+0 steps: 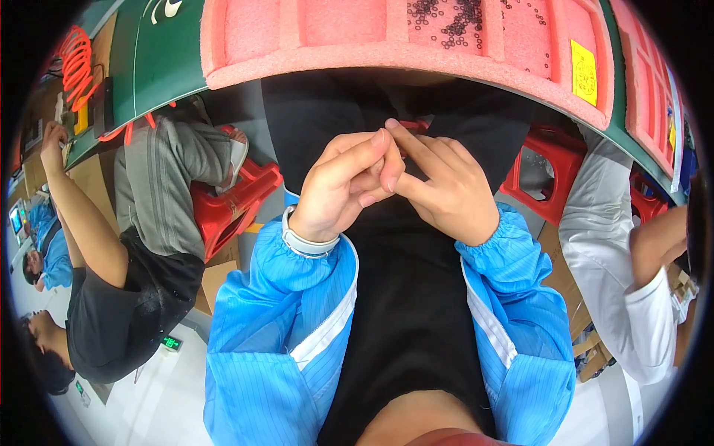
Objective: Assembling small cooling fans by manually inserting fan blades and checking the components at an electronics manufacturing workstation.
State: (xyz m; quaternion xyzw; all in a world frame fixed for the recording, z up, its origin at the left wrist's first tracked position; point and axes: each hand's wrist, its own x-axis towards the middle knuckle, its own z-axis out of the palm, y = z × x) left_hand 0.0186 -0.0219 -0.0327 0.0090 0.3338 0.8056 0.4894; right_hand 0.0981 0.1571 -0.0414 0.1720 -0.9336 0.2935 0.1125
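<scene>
Above my lap, just short of the table edge, my two hands meet at the fingertips. The fingers of my left hand [346, 178] are curled in, thumb tip against index finger, in a closed pinch. Anything inside that pinch is too small or hidden to make out. My right hand [450, 186] touches it from the right, index finger stretched toward the left thumb tip. Its thumb lies lower, against the left fingers, and its fingers are apart. A pale band watch [306, 241] circles my left wrist. The pink foam tray [335, 58] lies beyond both hands.
Small black rings [457, 22] are scattered in the tray's compartments, beside a yellow note [584, 73]. The tray rests on a green table [167, 67]. Red stools [230, 204] stand on both sides. A person in black [126, 312] sits left, another in white [625, 297] right.
</scene>
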